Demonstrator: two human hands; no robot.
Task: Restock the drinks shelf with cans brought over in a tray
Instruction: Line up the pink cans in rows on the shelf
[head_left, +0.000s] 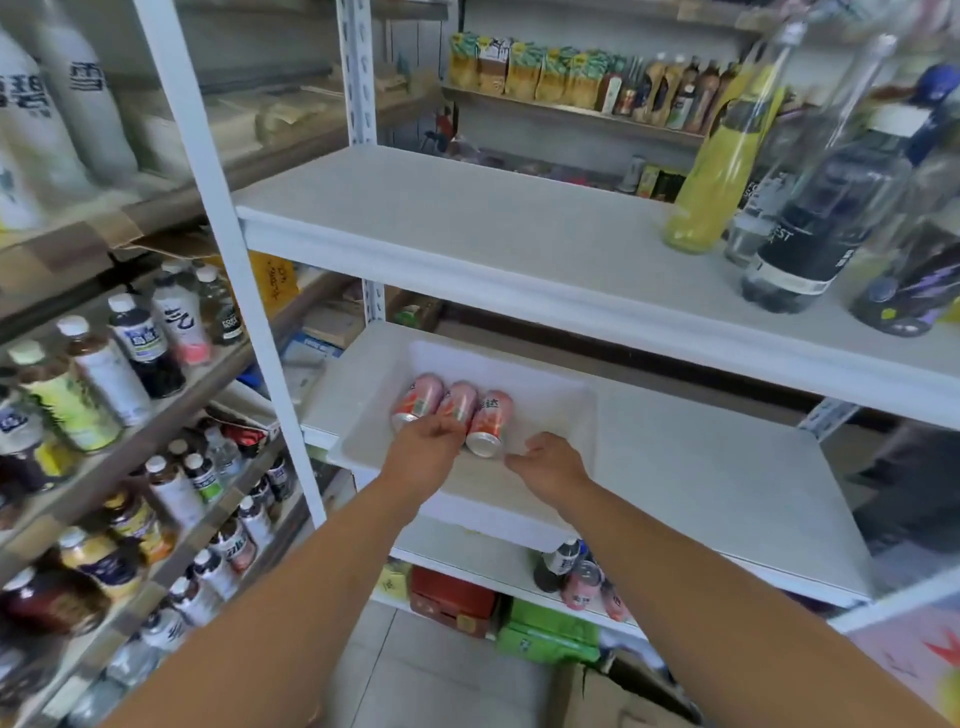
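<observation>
A white tray (550, 400) sits on the middle shelf (701, 478), jutting over its front left edge. Three pink-orange cans lie on their sides in it: the left can (418, 397), the middle can (458, 402) and the right can (489, 422). My left hand (426, 451) reaches into the tray and its fingers curl over the near end of the middle can. My right hand (548, 464) hovers over the tray's front part just right of the right can, fingers loosely bent, holding nothing.
The upper shelf (467, 228) carries a yellow bottle (719, 166) and clear and dark bottles (826, 208) at its right end. A rack of bottled drinks (130, 374) stands at left. More pink cans (584, 584) stand on the lower shelf. A cardboard box (613, 701) sits on the floor.
</observation>
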